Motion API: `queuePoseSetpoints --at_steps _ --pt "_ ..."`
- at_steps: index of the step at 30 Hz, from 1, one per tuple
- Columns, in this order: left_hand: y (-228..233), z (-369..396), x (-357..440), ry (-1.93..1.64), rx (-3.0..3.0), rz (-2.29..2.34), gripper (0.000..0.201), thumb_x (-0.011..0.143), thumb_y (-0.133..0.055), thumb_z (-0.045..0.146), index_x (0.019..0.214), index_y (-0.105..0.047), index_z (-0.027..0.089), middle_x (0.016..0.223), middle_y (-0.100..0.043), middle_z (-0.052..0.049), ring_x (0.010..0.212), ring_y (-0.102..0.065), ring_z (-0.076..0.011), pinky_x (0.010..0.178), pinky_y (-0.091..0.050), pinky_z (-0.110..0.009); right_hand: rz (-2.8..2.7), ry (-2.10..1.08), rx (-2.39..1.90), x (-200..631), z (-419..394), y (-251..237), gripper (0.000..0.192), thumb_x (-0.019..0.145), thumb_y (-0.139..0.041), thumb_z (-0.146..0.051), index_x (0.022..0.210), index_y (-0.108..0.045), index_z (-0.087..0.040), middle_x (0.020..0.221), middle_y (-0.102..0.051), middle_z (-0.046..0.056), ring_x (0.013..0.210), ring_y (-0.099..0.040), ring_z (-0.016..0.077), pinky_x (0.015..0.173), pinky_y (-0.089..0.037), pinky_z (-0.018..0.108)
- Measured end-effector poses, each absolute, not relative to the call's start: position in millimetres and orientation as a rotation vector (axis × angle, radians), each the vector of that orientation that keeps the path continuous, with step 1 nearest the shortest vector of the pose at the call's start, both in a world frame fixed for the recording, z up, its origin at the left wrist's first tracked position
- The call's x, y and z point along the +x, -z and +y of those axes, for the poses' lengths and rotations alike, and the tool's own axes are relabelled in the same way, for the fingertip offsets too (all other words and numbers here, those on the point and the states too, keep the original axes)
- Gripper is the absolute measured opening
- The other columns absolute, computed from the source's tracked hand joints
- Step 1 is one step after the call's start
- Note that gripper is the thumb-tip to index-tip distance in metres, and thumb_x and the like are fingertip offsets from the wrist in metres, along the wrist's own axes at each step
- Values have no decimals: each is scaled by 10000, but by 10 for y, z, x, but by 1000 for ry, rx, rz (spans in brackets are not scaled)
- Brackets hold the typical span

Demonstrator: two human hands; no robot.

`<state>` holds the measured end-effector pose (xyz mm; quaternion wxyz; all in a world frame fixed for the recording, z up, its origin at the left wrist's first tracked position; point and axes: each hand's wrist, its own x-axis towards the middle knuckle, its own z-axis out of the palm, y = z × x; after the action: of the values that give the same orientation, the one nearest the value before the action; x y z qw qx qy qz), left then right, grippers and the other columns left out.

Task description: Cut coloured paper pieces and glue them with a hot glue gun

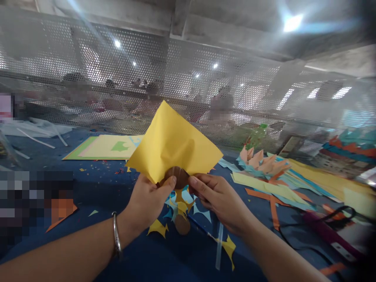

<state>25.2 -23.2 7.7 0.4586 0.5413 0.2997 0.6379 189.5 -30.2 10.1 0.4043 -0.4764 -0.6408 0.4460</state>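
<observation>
- Sheet where?
- Raised above table, mid-view. Yellow, one corner pointing up, a bit creased near lower edge.
- And disc?
- Brown, at sheet's lower edge, between both hands. Overlapping sheet on near side.
- Left hand?
- Fingers clamped on disc, thumb over near face. Silver bracelet on wrist.
- Right hand?
- Thumb and fingers pinched together on sheet's lower edge, just beside disc. Cannot tell about any grip on disc itself.
- Directly below?
- Scraps, yellow and light blue, loose on table. Second disc lying at near side of pile. Thin blue tool just right of that, then clear strip.
- Right side?
- Paper flower, peach over light blue. Paper strips just in front, pale green on top. Nearer, purple object, too blurred to identify.
- Far left?
- Stacked paper, pale, green along left edge. Perforated screen behind everything.
</observation>
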Motion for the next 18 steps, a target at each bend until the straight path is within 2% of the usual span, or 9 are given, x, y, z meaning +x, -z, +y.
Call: queuePoseSetpoints --at_steps 6,12,18 --pt "-84 -220 254 -1522 1297 732 327 708 -668 85 1006 -677 219 962 -722 -59 970 -640 -206 903 -466 -285 -1649 -1090 -1219 1908 -304 -94 393 871 -482 -515 665 -539 -186 449 -274 -88 385 -204 66 402 -136 245" --pt "-105 -205 212 -1485 1366 819 404 704 -687 108 1091 -640 216 806 -728 -54 917 -649 -225 896 -468 -317 -1688 -1082 -1237 1926 -297 -117 410 866 -482 -534 662 -536 -183 468 -271 -81 407 -198 68 397 -141 238" --pt "-110 -177 185 -1470 1411 792 407 716 -680 119 1106 -630 223 808 -723 -57 958 -639 -229 900 -469 -323 -1715 -1074 -1265 1935 -286 -130 420 855 -485 -552 656 -527 -185 500 -286 -68 417 -219 71 394 -150 240"
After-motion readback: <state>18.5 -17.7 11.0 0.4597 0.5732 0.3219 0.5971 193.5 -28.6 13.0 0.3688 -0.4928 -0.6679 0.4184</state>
